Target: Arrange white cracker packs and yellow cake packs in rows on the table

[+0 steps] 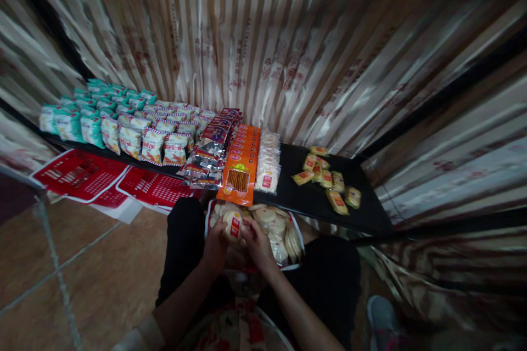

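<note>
A round, pale packet of rice crackers [233,226] with a red label is held between my two hands, above a basket. My left hand [216,244] grips its left side, and my right hand [257,240] has its fingers on the right side. Below them, the white-rimmed basket [302,238] between my knees holds many similar pale round packets. On the black shelf [284,197] just beyond, a row of matching cracker packets [268,167] stands beside an orange snack bag [239,167].
Teal-and-white snack bags [90,129], white snack bags [152,142] and dark red packets [212,145] fill the shelf's left. Small yellow packets [325,178] lie loose on its right. Red baskets [82,173] sit on the floor at left. A striped curtain [263,38] hangs behind.
</note>
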`<act>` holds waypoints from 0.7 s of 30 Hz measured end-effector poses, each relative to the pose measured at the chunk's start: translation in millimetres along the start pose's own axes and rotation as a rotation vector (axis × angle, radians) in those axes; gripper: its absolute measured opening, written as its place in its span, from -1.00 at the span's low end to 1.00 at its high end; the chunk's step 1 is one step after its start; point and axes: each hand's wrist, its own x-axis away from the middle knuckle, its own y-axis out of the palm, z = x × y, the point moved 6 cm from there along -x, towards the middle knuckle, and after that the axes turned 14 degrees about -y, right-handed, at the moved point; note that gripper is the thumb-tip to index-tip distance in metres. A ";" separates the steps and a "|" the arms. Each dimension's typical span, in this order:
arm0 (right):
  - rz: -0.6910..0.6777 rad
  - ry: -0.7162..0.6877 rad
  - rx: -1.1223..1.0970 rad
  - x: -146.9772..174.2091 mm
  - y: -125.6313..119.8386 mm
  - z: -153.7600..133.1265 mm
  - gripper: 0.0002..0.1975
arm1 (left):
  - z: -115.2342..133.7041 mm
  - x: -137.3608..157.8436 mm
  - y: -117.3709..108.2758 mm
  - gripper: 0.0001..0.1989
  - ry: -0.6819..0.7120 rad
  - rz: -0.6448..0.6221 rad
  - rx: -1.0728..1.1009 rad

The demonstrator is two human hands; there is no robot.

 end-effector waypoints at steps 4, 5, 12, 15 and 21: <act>0.099 0.080 -0.152 -2.3 -9.6 9.1 -0.52 | 17.3 14.3 15.2 -0.84 -0.012 -0.057 0.002; 0.131 0.095 -0.167 -2.6 -13.5 11.0 -0.48 | 19.3 15.0 18.1 -0.86 -0.015 -0.060 -0.009; 0.178 0.265 -0.271 0.1 -30.5 5.7 -0.55 | 15.8 5.2 32.6 -0.86 0.105 0.001 -0.196; 0.145 0.198 -0.271 -2.0 -36.0 -5.1 -0.59 | 13.0 -0.3 41.3 -0.80 0.179 -0.012 -0.270; 0.191 0.090 -0.170 -18.2 -70.9 -3.9 -0.69 | -8.6 -31.0 67.6 -0.76 0.008 -0.123 -0.222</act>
